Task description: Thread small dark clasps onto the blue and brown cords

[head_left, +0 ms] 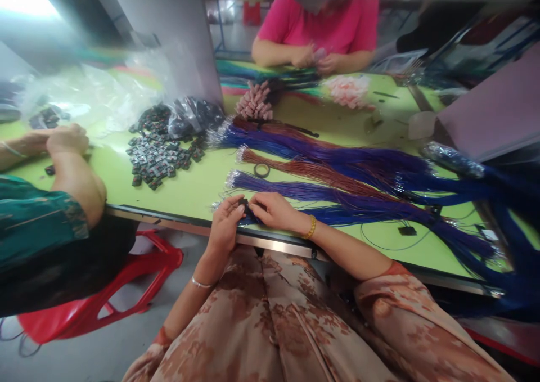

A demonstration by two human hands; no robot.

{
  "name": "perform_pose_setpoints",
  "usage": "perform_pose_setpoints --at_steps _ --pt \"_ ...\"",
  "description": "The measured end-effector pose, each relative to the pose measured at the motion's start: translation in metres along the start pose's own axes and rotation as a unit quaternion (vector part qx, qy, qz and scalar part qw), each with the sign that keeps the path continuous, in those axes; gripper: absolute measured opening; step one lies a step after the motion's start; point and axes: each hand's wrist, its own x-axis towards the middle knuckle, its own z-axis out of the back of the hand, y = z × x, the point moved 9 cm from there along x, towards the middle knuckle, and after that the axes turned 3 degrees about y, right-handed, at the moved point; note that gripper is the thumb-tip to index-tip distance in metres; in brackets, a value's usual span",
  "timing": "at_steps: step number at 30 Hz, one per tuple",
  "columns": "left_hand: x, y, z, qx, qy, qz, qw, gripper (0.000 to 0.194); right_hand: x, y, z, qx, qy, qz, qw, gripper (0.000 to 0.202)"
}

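Observation:
At the table's front edge, my left hand (228, 220) pinches a small black connector housing (243, 202) between thumb and fingers. Close beside it on the right, my right hand (272, 209) is closed, its fingertips by the housing on what looks like a dark blue wire (250, 218). Fingers partly hide the wire's end. Just beyond my hands lie bundles of purple wires (287, 189), brown wires (291, 171) and blue wires (337, 216), with shiny metal terminals at their left ends. A pile of black connector housings (158, 157) sits farther left.
A roll of black tape (261, 170) lies among the bundles. Left, a co-worker's hands (70, 140) rest over the green table (189, 193), near a red chair (156, 264). Opposite, a person in pink (320, 27) works behind pink-ended bundles (255, 100). A pillar (169, 33) stands at the back.

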Motion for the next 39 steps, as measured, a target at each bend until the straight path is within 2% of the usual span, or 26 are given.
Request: perform_pose_setpoints --at_steps 2,8,11,13,15,16,18,21,27,32,35,37,39 --pt "0.002 0.000 -0.002 -0.009 0.001 0.005 1.000 0.037 -0.001 0.002 -0.002 -0.031 0.009 0.009 0.999 0.018" --pt "0.007 0.001 -0.007 0.014 0.001 -0.011 1.000 0.036 -0.002 -0.002 -0.006 -0.125 0.032 -0.044 0.991 0.017" --pt "0.011 0.004 -0.009 0.011 0.009 0.005 1.000 0.036 0.012 -0.011 0.010 -0.088 0.035 -0.029 0.995 0.022" --pt "0.014 0.004 -0.009 -0.003 0.007 0.010 1.000 0.037 0.029 -0.030 0.037 -0.079 -0.018 -0.050 0.996 0.027" --pt "0.016 0.005 -0.008 -0.013 0.006 0.016 1.000 0.037 0.046 -0.060 0.063 -0.129 -0.080 -0.118 0.981 0.027" --pt "0.017 0.005 -0.009 -0.015 0.008 0.019 1.000 0.038 0.053 -0.076 0.070 -0.163 -0.090 -0.159 0.969 0.025" --pt "0.018 0.006 -0.009 -0.017 0.013 0.021 1.000 0.038 0.064 -0.102 0.074 -0.213 -0.073 -0.215 0.950 0.023" --pt "0.018 0.008 -0.008 -0.024 0.017 0.026 0.999 0.039 0.074 -0.118 0.064 -0.238 -0.030 -0.224 0.945 0.025" --pt "0.019 0.011 -0.007 -0.036 0.021 0.032 0.999 0.039 0.074 -0.111 0.063 -0.289 -0.002 -0.190 0.938 0.027" --pt "0.019 0.013 -0.005 -0.035 0.016 0.034 0.999 0.041 0.071 -0.116 0.088 -0.297 -0.019 -0.241 0.924 0.025" --pt "0.020 0.014 -0.005 -0.037 0.016 0.034 0.999 0.041 0.075 -0.111 0.096 -0.244 -0.039 -0.225 0.942 0.023" --pt "0.020 0.014 -0.005 -0.040 0.016 0.030 0.999 0.040 0.082 -0.102 0.091 -0.188 -0.017 -0.175 0.966 0.023" --pt "0.020 0.014 -0.004 -0.042 0.016 0.027 0.999 0.040 0.087 -0.098 0.089 -0.165 -0.005 -0.156 0.974 0.021"
